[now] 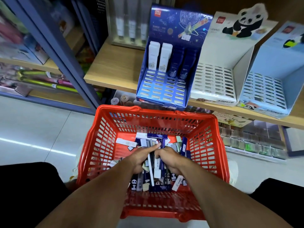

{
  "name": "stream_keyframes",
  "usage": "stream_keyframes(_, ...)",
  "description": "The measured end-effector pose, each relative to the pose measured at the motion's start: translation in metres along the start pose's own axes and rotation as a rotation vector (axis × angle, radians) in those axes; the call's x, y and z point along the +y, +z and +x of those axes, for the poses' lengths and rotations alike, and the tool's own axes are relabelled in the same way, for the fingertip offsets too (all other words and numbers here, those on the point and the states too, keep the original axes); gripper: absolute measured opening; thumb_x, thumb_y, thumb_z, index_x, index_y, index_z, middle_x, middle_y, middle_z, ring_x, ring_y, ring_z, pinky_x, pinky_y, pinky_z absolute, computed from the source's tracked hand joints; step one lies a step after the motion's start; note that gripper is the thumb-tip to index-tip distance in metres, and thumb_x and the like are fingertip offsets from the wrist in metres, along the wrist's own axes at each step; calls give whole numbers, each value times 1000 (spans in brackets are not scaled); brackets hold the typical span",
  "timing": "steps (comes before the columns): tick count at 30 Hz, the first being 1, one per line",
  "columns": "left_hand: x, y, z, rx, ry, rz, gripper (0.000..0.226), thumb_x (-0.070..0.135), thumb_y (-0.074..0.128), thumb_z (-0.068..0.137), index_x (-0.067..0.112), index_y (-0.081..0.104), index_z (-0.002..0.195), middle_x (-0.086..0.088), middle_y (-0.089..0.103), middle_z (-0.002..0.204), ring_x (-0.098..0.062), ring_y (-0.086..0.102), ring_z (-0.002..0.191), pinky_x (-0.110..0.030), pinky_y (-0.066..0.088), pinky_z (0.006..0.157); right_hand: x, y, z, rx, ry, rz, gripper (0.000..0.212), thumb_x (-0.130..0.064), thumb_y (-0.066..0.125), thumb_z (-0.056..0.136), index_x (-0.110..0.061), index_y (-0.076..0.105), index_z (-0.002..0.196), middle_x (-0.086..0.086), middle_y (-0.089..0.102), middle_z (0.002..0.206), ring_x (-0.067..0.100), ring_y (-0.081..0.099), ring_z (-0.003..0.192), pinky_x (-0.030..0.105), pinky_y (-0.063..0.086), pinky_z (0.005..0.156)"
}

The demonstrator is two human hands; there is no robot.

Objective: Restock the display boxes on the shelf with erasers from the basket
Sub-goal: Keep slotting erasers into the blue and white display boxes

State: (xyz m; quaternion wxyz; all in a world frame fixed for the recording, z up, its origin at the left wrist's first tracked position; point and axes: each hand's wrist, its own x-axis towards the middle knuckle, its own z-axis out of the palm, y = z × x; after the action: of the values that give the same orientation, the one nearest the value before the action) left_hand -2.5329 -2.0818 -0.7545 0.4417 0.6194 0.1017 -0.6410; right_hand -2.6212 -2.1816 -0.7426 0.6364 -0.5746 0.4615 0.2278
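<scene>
— Where are the hands?
— Lower centre, inside the red basket (204, 127): left hand (141, 157) and right hand (167, 159) both curl around a bundle of erasers (154, 163), apparently.
— The boxes?
— The blue display box (164, 74) stands at upper centre on the shelf (113, 63).

Both my left hand (139, 157) and right hand (169, 159) grip slim boxed erasers (152, 163) inside the red plastic mesh basket (100, 139), below the dark blue cardboard display box (164, 89) on the wooden shelf (115, 66).
</scene>
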Motion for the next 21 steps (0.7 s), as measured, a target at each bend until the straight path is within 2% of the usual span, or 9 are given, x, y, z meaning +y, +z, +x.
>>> stream_keyframes(2,1,1,-1,4,-3,-8,48,43,79,81,5,70,110,-6,77,73,-16,73,56,-25,54,45,-1,0,4,2,25,27,15,-3,45,87,-6,52,100,18,35,156,33,31,144,47,27,116)
stream_keyframes(5,2,5,6,58,-8,-69,80,51,93,55,3,71,116,-20,76,102,-35,75,88,-43,60,69,-2,-1,7,23,18,52,30,-8,47,79,-2,54,108,18,42,151,33,42,134,47,35,112)
stream_keyframes(7,-11,-2,33,138,-11,-94,106,62,96,37,9,67,124,-17,72,117,-39,70,104,-55,58,84,-3,0,8,30,31,19,30,-11,50,84,-3,52,114,18,41,152,33,43,132,46,36,111)
stream_keyframes(10,-5,4,15,211,-2,-154,111,66,92,47,14,56,138,0,57,132,-36,54,127,-52,46,102,0,3,8,7,68,-26,57,-23,53,100,-4,32,149,15,27,161,33,25,148,48,26,117)
stream_keyframes(12,-2,3,7,208,3,-215,92,56,88,65,9,54,138,1,55,125,-34,51,128,-44,43,100,-1,5,6,-6,85,-40,69,-32,55,101,-5,22,155,15,24,163,33,24,149,49,32,116)
stream_keyframes(14,-4,-3,12,228,-4,-239,102,59,92,53,8,57,134,-5,58,133,-36,55,125,-46,46,101,-3,7,2,-22,89,-9,69,-36,54,102,-6,21,155,14,26,162,34,28,147,43,43,105)
stream_keyframes(16,-6,-8,16,231,-7,-281,98,56,97,42,6,64,121,-16,68,124,-38,67,109,-54,54,95,-2,10,0,-24,47,-7,69,-42,52,102,-9,23,155,11,29,161,32,30,146,41,39,109)
stream_keyframes(18,-5,-10,16,231,-6,-304,85,51,96,48,1,69,111,-19,74,109,-39,72,97,-55,57,89,-2,15,-4,-26,-3,-16,68,-46,50,102,-13,23,156,8,33,160,29,31,146,41,32,114)
stream_keyframes(21,-1,-11,10,269,25,-342,78,47,92,62,-2,61,112,-12,69,115,-37,68,107,-54,55,95,1,20,-4,-51,-49,-155,86,-61,52,95,-26,7,159,2,23,164,27,26,149,41,29,118)
